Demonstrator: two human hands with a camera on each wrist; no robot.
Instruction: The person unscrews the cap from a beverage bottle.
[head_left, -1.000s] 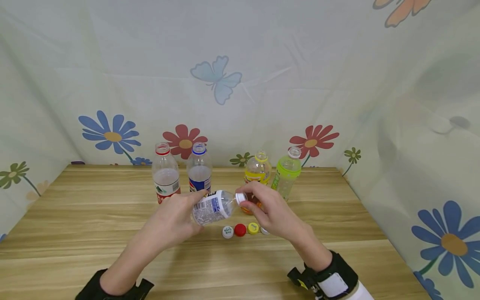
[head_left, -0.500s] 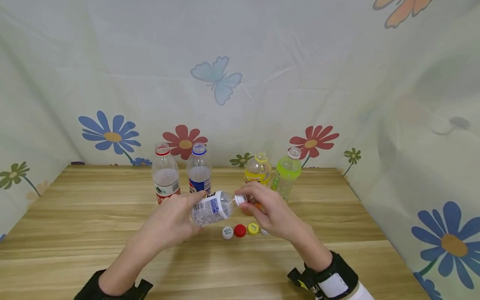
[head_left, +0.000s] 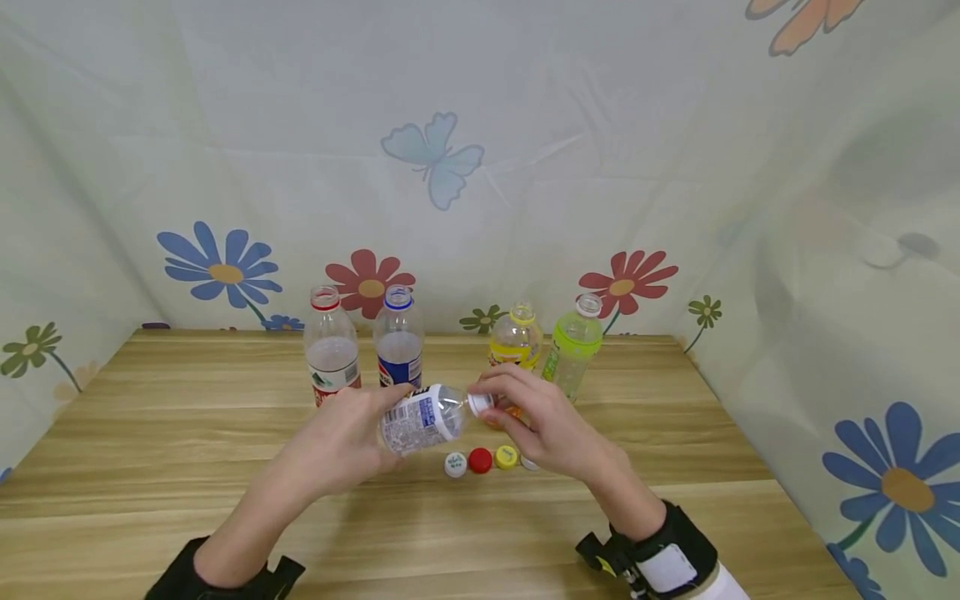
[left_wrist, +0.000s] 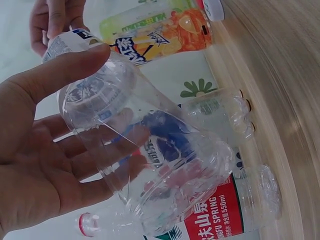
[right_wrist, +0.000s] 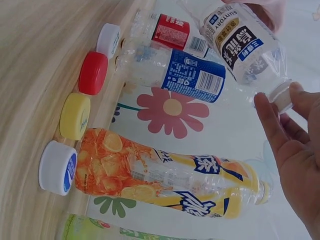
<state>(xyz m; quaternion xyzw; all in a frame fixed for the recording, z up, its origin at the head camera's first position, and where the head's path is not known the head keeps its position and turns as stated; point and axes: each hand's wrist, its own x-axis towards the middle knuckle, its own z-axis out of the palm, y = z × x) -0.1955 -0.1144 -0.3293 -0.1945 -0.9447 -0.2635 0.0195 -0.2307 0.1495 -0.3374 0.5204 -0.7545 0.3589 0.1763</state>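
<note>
A clear plastic bottle (head_left: 422,422) with a white label is held tilted above the table, its neck pointing right. My left hand (head_left: 347,437) grips the bottle around its body, thumb on top, as the left wrist view also shows. At the mouth, my right hand (head_left: 553,429) pinches a white cap (right_wrist: 283,97) between thumb and fingers. Whether the cap is threaded on cannot be told. Below the hands lies a row of loose caps: a white cap (head_left: 455,464), a red cap (head_left: 480,460), a yellow cap (head_left: 506,457) and another white cap (right_wrist: 58,168), partly hidden in the head view.
Uncapped bottles stand behind: a red-ringed bottle (head_left: 331,350), a blue-ringed bottle (head_left: 399,342), a yellow-labelled bottle (head_left: 516,337) and a green-labelled bottle (head_left: 576,342). The wooden table (head_left: 187,417) ends at a flowered curtain (head_left: 300,167).
The held bottle and cap have shifted very slightly down and left. The right fingers have turned a little at the cap. The standing bottles and loose caps stay in place.
</note>
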